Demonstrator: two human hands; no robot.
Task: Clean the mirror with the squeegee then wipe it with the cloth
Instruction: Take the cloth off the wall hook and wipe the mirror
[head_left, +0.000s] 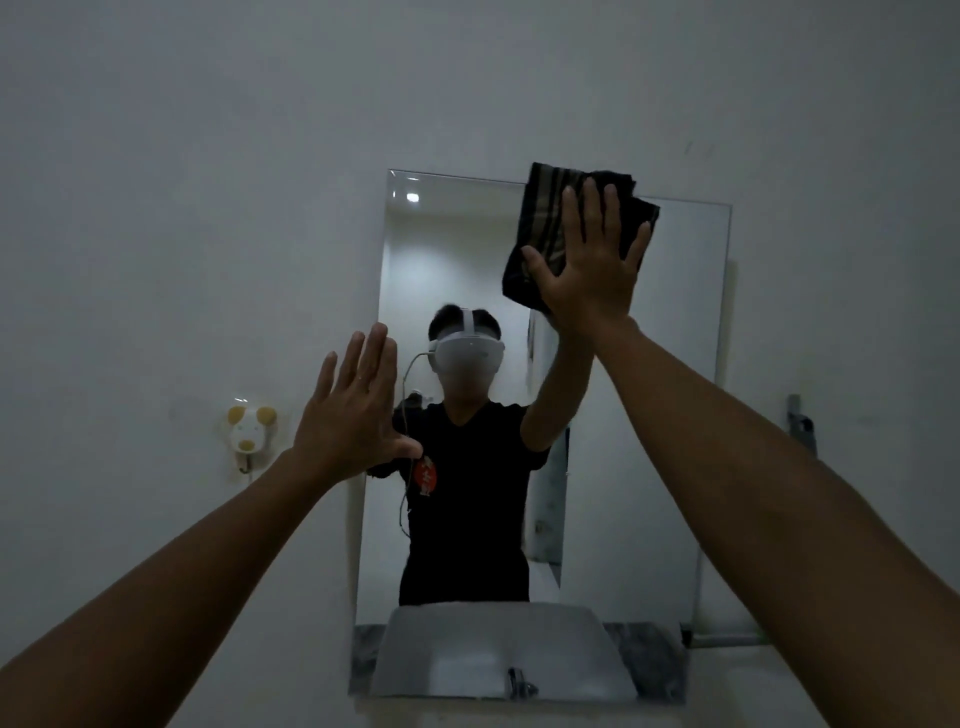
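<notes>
A frameless rectangular mirror (649, 415) hangs on the grey wall (182, 182) with its long axis upright, leaning slightly in this wide view. It reflects a person in a black T-shirt with a red chest emblem whose writing is too small to read, and a white basin low down. The right hand (589, 270) is raised at the mirror's top edge, right of centre, fingers spread flat and pointing up, pressing a dark folded cloth (550, 218) against the glass. The cloth carries tan stripes running roughly up and down, and its upper corner pokes just above the mirror's top edge. The left hand (353, 410) is lower, flat and spread, holding nothing, at the mirror's left edge; whether it touches the glass cannot be told. On the wall further left is a small animal-face hook (251, 423). No squeegee shows.
</notes>
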